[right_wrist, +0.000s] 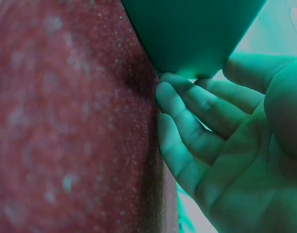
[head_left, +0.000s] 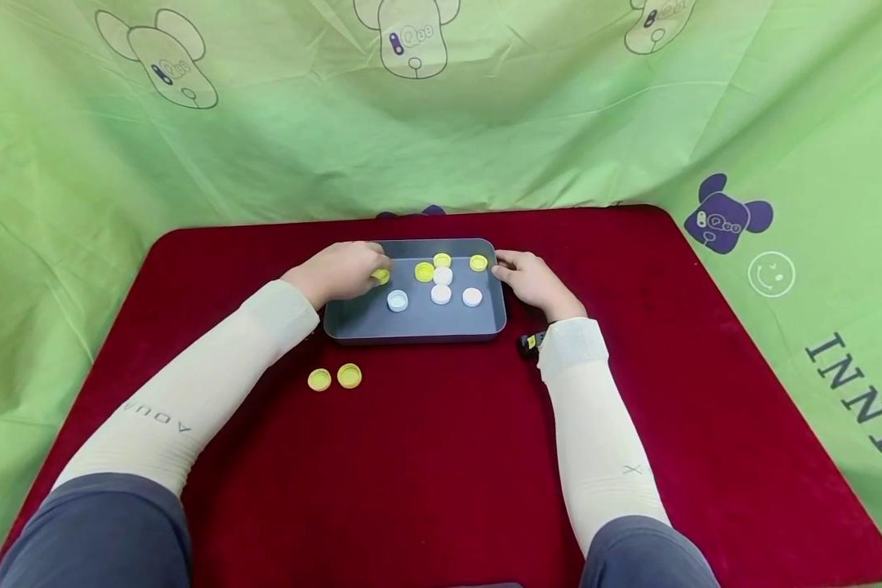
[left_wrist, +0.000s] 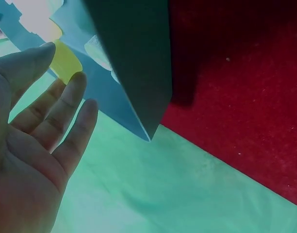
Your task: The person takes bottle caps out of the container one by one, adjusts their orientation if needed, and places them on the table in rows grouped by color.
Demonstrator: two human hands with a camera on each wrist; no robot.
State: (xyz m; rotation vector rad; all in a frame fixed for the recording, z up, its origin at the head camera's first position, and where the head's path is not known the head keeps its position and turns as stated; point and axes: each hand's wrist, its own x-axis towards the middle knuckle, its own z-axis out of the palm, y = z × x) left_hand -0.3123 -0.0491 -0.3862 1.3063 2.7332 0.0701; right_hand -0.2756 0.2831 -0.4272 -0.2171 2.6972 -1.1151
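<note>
My left hand reaches over the left end of a grey tray, pinching a yellow cap between thumb and fingers; the left wrist view shows that yellow cap held at the fingertips. At the tray's right end, my right hand has its thumb at the rim and its fingers against the outside, as the right wrist view shows with the hand by the tray's corner. Inside the tray lie several caps: yellow ones, white ones and a pale blue one.
Two yellow caps lie on the red tablecloth in front of the tray's left part. A black wrist device shows beside my right cuff. Green printed cloth hangs behind the table.
</note>
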